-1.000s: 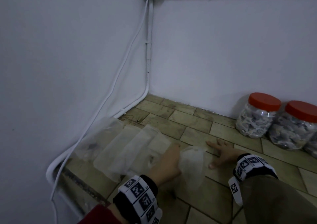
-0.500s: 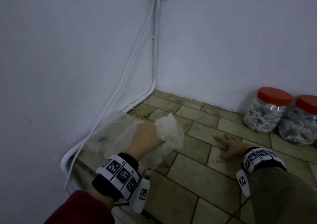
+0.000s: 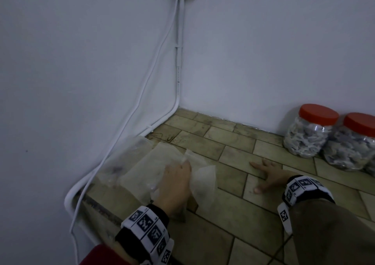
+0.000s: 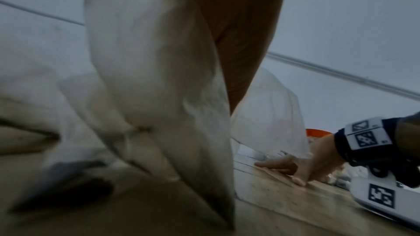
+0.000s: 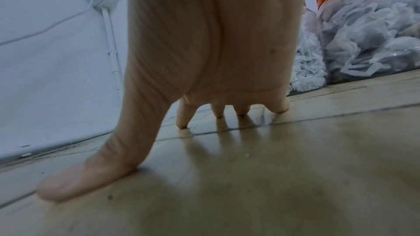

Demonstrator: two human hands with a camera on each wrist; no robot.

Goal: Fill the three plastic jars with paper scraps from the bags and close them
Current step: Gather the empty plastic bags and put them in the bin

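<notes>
My left hand grips an empty translucent plastic bag low over the tiled floor, beside a row of flat empty bags along the left wall. In the left wrist view the bag hangs crumpled against my palm. My right hand lies flat on the tiles with its fingers spread, holding nothing. Two clear jars with red lids on stand against the back wall, packed with white paper scraps. Part of another jar shows at the right frame edge.
White cables and conduit run down the corner and along the foot of the left wall. The tiled floor ends in a dark edge at the lower left. Walls close in the left and back.
My left hand picked the bag up off the middle tiles, swung it left and now holds it lower, by the row of bags. My right hand stayed flat on the floor.
</notes>
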